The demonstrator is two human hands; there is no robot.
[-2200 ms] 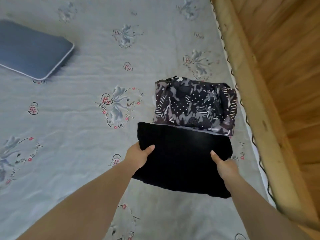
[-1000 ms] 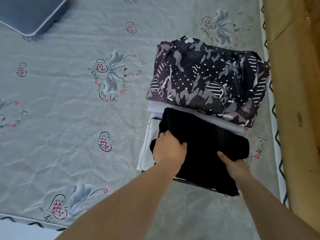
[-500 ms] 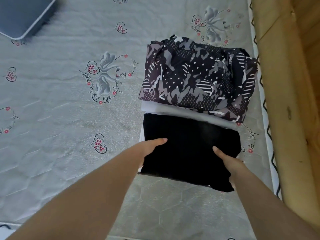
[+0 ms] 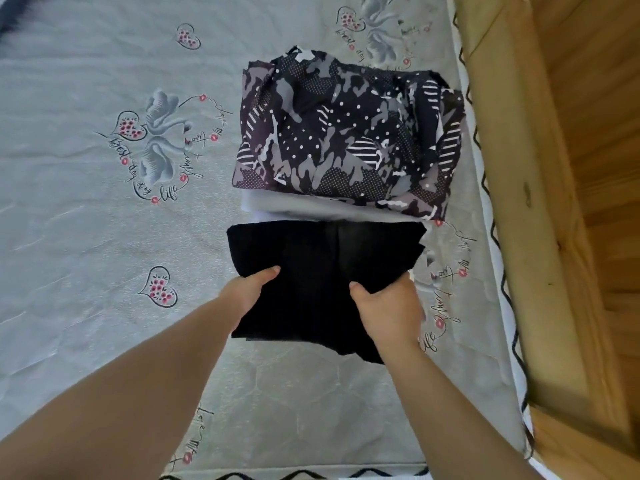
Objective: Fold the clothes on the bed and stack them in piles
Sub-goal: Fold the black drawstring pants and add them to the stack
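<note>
Spreading wide across the shot is the grey printed bed [image 4: 104, 237], with a wooden frame [image 4: 512, 202] running down its right edge. Next in size, the patterned camouflage garment [image 4: 346, 140] sits folded at the far side by that frame, on top of a pale grey layer [image 4: 311, 207] that peeks out beneath its near edge. Just in front lies the black garment [image 4: 322, 265], and here's the change: half a second ago it lay as a flat rectangle under lighter hands, and now both hands have closed in on its near half. The left hand [image 4: 247, 294] grips the left edge, thumb on top and fingers tucked under the cloth. The right hand [image 4: 388, 306] has bunched the right side, fingers curled into the fabric. Whether the black piece is resting on something white beneath it, as seemed so earlier, I can't quite tell now. My read: it's folded and being taken up to square off or shift onto a pile, so the stacking is nearly done.
</note>
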